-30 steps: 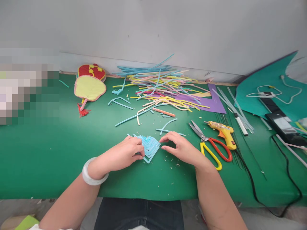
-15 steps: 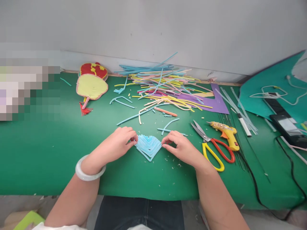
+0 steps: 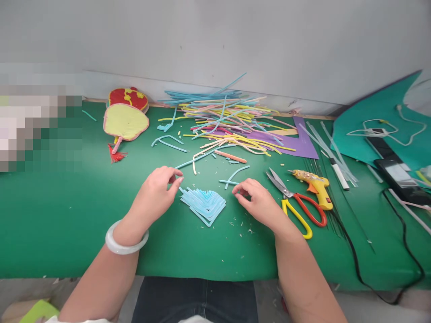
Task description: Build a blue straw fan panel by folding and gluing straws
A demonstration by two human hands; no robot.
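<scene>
On the green table lies a fan-shaped piece [image 3: 204, 205] of light-blue bent chenille stems, nested in V shapes with the point towards me. My left hand [image 3: 158, 190] hovers just beyond its upper left corner, thumb and forefinger slightly apart with nothing seen between them. Off its right side, my right hand [image 3: 257, 202] is loosely curled, also apart from the piece, with its thumb and fingers parted. Short blue stem offcuts [image 3: 234, 178] lie behind the right fingertips. A white bangle [image 3: 126, 246] circles my left wrist.
A heap of coloured chenille stems [image 3: 218, 110] lies at the back over purple sheet [image 3: 308, 146]. To the right are scissors [image 3: 291, 195], a yellow glue gun [image 3: 316, 187], glue sticks [image 3: 338, 148], a pen [image 3: 340, 175] and a black cord [image 3: 357, 255]. Fan-shaped crafts [image 3: 126, 121] lie back left.
Both hands have let go of the blue piece. My left hand moved up and left, my right hand slightly right and up. The piece's left edge now shows loose stem ends.
</scene>
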